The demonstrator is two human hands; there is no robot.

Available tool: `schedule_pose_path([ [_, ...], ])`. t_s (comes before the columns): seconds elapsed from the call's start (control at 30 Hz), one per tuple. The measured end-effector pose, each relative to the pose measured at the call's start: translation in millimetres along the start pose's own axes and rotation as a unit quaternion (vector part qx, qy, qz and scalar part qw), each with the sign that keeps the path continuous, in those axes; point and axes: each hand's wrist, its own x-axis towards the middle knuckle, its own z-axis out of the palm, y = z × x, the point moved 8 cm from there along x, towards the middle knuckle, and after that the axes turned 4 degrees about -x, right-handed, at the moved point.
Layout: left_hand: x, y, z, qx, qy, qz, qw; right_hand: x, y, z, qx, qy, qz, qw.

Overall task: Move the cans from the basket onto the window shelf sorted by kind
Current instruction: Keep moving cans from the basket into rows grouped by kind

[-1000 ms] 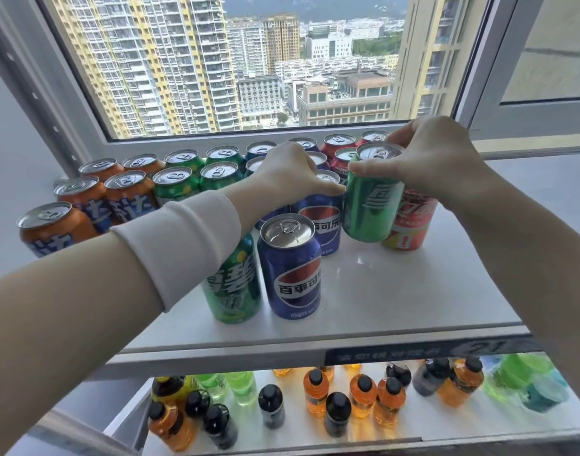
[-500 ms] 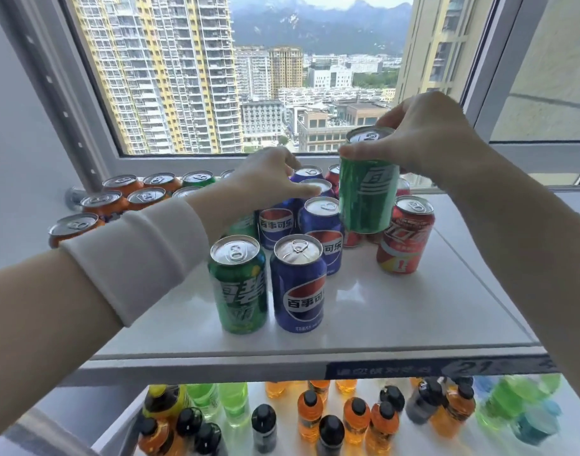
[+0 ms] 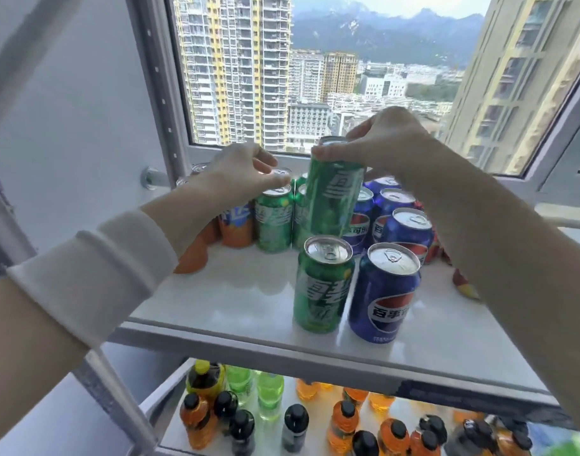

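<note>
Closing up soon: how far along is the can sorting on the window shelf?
Done: orange cans, green cans and blue cans stand grouped on the window shelf. In hand: the right hand holds a green can by its top near the green group. Left: setting it down; the basket is out of view, so remaining cans are unknown.

The right hand [image 3: 385, 143] has carried the green can [image 3: 331, 199] leftward to the standing green cans [image 3: 273, 222].
</note>
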Motion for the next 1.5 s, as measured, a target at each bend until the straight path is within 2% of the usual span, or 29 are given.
schedule_pose_path([
  [0.13,-12,-29,-5,-0.028,0.01,-0.02,0.999,15,-1,56,-0.045,-0.056,-0.002,0.997],
  [0.37,-26,-66,9,-0.068,-0.023,-0.044,0.996,24,-10,113,-0.135,-0.118,-0.014,0.984],
  [0.6,-27,-80,23,-0.118,-0.043,-0.046,0.991,23,-11,124,-0.171,-0.111,0.001,0.979],
  [0.83,-28,-82,29,-0.094,-0.052,-0.035,0.994,17,-12,131,-0.217,-0.095,-0.031,0.971],
  [0.97,-33,-78,27,-0.081,-0.066,-0.06,0.993,8,-21,122,-0.238,-0.122,-0.049,0.962],
  [1.03,-39,-65,17,-0.029,-0.02,-0.032,0.999,3,-21,98,-0.222,-0.113,-0.07,0.966],
  [1.1,-53,-34,7,0.029,0.039,0.049,0.998,-8,-15,62,-0.203,-0.073,-0.101,0.971],
  [1.13,-60,-16,9,0.047,0.04,0.091,0.994,-17,-10,46,-0.201,-0.066,-0.107,0.971],
  [1.2,-71,11,26,0.078,-0.018,0.139,0.987,-37,7,28,-0.207,-0.109,-0.078,0.969],
  [1.33,-68,28,69,0.133,-0.147,0.144,0.97,-64,50,23,-0.255,-0.191,-0.012,0.948],
  [1.5,-61,28,94,0.11,-0.191,0.146,0.964,-75,75,24,-0.235,-0.174,-0.032,0.956],
])
